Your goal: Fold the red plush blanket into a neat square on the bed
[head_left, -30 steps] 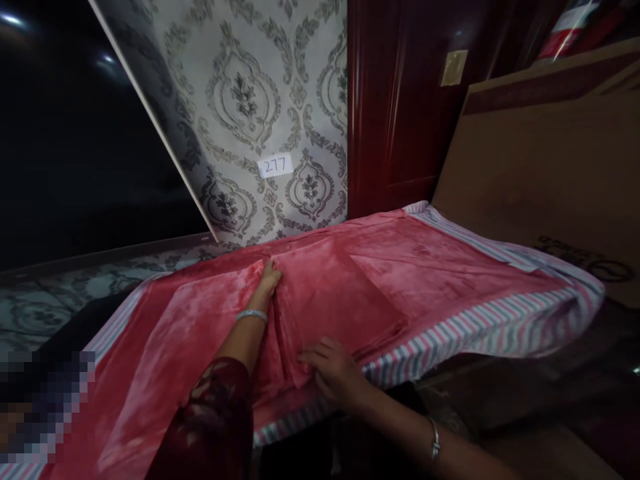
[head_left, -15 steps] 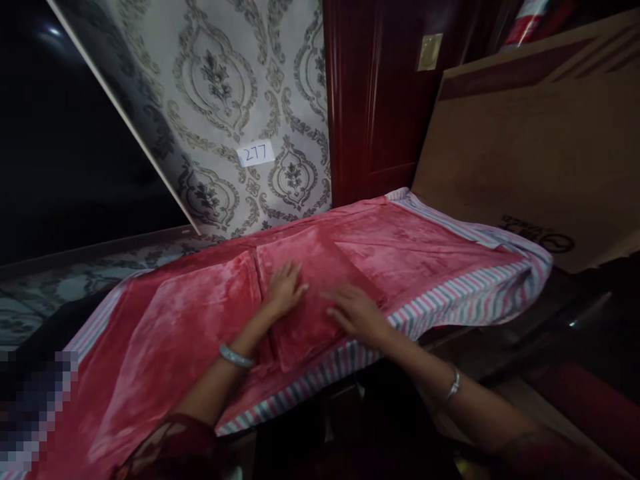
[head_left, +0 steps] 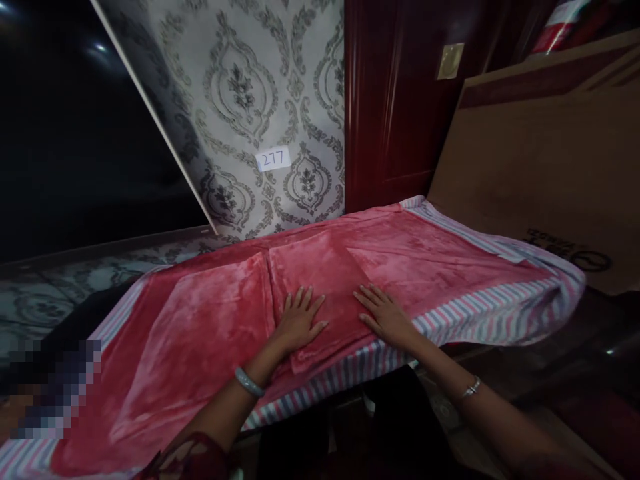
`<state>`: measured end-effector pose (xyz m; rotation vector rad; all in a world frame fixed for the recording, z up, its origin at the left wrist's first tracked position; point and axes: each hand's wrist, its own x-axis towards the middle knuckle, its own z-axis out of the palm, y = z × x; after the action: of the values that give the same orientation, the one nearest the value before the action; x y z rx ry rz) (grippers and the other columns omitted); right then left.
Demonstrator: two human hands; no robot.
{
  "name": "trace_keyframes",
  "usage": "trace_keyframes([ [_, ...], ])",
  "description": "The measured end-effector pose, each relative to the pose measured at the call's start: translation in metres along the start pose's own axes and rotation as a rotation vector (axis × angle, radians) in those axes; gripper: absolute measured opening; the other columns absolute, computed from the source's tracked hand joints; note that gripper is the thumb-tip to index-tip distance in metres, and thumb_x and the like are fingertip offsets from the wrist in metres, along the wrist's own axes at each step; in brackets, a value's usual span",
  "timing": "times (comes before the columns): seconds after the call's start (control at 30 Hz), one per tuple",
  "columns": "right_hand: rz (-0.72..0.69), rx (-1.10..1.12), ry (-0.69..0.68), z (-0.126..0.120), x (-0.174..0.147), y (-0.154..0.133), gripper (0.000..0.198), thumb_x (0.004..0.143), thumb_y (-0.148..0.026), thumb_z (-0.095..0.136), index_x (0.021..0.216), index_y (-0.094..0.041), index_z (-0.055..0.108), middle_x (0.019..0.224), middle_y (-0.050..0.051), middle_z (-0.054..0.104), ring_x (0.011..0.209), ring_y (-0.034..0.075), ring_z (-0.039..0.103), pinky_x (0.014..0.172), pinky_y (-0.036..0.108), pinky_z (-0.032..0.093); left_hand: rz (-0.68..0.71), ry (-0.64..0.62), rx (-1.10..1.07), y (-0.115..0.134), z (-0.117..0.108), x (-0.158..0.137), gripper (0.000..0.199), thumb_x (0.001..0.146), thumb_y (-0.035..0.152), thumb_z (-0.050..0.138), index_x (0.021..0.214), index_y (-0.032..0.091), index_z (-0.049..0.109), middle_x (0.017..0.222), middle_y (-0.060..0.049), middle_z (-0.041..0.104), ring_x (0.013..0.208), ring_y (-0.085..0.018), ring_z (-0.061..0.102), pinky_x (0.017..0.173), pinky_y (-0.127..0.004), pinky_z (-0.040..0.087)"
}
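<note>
A pink-red plush piece folded into a flat panel (head_left: 320, 267) lies on a larger plush cloth (head_left: 425, 260) of the same colour. My left hand (head_left: 300, 323) rests on the folded panel near its left edge, palm down and fingers spread. Towards the panel's right edge, my right hand (head_left: 385, 317) lies flat with its fingers apart. Left of the panel, past a narrow gap, is a second folded plush section (head_left: 215, 313). Striped fabric (head_left: 345, 367) borders the cloth along the near side and the right end.
Behind the cloth stands a patterned wall with a paper label (head_left: 273, 159) reading 277. A dark red door panel (head_left: 390, 107) and a large cardboard box (head_left: 540, 160) stand at the right. A dark screen-like panel (head_left: 90, 147) fills the upper left.
Both hands have shifted towards the near edge of the folded panel and now lie flatter with fingers more spread. The camera view has turned slightly left.
</note>
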<state>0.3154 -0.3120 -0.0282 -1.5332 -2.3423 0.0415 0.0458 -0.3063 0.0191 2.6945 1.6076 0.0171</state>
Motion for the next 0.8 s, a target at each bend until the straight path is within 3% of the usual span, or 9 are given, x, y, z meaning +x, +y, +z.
trace_keyframes([
  [0.17,0.013,0.024,-0.004,-0.007,0.007,0.003,0.049,0.099,-0.046,0.042,0.141,-0.025,0.056,0.149,0.009,0.05,0.139,0.032,0.042,0.113,0.058,0.031,0.0,0.018,-0.039,0.002,-0.002,-0.005,0.068,0.094,0.056,0.047,0.154,0.028,0.035,0.164,-0.014,0.025,0.151,-0.037,0.019,0.118,-0.062,0.02],
  [0.3,-0.016,0.069,0.073,-0.018,0.032,0.004,0.044,0.099,-0.036,0.041,0.133,-0.019,0.063,0.135,0.012,0.063,0.126,0.028,0.055,0.111,0.049,0.036,0.046,0.057,-0.137,-0.009,-0.015,0.003,0.055,0.095,0.051,0.047,0.144,0.025,0.05,0.152,-0.013,0.047,0.139,-0.032,0.043,0.113,-0.054,0.036],
  [0.4,-0.04,0.086,0.133,-0.021,0.065,0.002,0.048,0.097,-0.032,0.044,0.139,-0.014,0.057,0.14,0.015,0.058,0.131,0.027,0.052,0.113,0.044,0.036,0.002,0.169,-0.191,-0.026,-0.034,0.024,0.044,0.099,0.037,0.038,0.135,0.021,0.058,0.139,-0.011,0.06,0.129,-0.025,0.054,0.111,-0.044,0.04],
  [0.6,0.008,0.026,0.053,-0.02,0.154,-0.011,0.058,0.096,-0.032,0.045,0.151,-0.014,0.042,0.155,0.015,0.041,0.144,0.029,0.036,0.117,0.045,0.03,-0.208,0.118,-0.131,-0.073,-0.058,0.08,0.051,0.097,0.032,0.043,0.144,0.014,0.046,0.152,-0.016,0.047,0.142,-0.026,0.041,0.119,-0.044,0.029],
  [0.8,0.129,-0.01,-0.059,-0.018,0.219,-0.021,0.057,0.101,-0.037,0.037,0.155,-0.019,0.035,0.16,0.013,0.032,0.149,0.03,0.026,0.118,0.051,0.027,-0.349,0.106,-0.102,-0.12,-0.054,0.128,0.054,0.097,0.034,0.041,0.15,0.021,0.039,0.16,-0.013,0.036,0.148,-0.03,0.03,0.119,-0.056,0.024],
])
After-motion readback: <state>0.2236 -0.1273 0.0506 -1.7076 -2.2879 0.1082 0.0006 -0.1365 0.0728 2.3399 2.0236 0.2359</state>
